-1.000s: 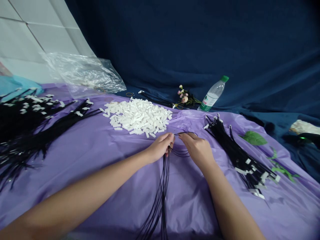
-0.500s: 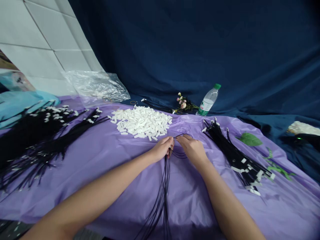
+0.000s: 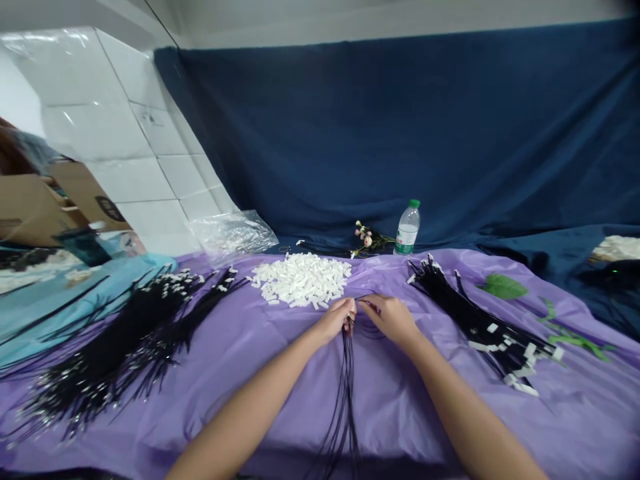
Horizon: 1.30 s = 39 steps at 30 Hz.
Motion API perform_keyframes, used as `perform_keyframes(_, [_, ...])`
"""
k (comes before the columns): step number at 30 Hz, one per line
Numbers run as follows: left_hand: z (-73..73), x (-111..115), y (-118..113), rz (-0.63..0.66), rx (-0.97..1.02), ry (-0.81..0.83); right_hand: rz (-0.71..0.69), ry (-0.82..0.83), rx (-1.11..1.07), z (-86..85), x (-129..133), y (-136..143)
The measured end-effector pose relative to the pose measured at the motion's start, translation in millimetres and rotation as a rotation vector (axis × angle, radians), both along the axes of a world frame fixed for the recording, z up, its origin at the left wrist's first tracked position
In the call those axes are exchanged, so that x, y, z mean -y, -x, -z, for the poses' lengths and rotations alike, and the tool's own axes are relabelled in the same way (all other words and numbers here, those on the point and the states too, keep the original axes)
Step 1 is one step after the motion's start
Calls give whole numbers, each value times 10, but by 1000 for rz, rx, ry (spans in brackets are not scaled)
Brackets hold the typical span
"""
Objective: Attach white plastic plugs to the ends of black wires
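Observation:
Several thin black cords [image 3: 346, 387] hang from my left hand [image 3: 339, 321], whose fingers are closed around their upper ends. My right hand [image 3: 393, 319] sits just to the right, fingers pinched on a black cord that runs between the two hands. A loop of cord droops under the right fingers. Just beyond my hands lies a heap of small white plastic pieces [image 3: 303, 279]. What sits right at my left fingertips is too small to make out.
Bundles of black cords with white ends lie at left [image 3: 135, 327] and right [image 3: 465, 307] on the purple cloth [image 3: 240, 427]. A bottle [image 3: 407, 230], flowers [image 3: 365, 235], a clear plastic bag [image 3: 235, 233] and a green leaf [image 3: 505, 286] lie farther out.
The camera view has tilted upward, showing more of the wall and boxes. Both hands stay close together with the cords; the right fingers have shifted slightly along the cord.

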<state>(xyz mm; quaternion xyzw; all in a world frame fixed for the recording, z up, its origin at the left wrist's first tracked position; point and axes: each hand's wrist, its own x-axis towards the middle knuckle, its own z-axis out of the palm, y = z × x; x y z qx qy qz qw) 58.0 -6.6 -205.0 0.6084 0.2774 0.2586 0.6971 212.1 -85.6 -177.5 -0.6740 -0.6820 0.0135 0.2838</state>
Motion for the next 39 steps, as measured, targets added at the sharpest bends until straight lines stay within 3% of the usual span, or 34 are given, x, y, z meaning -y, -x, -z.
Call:
perform_keyframes(15, [-108, -7, 15, -112, 112, 302, 12, -99, -189, -227, 65, -42])
perform_keyframes(23, [-142, -78, 35, -131, 111, 393, -29, -97, -220, -436, 224, 125])
perform_keyframes(30, [-127, -112, -21, -200, 149, 402, -60, 118, -364, -195, 202, 346])
perform_keyframes(39, [-80, -89, 68, -235, 162, 400, -75, 167, -672, 88, 55, 457])
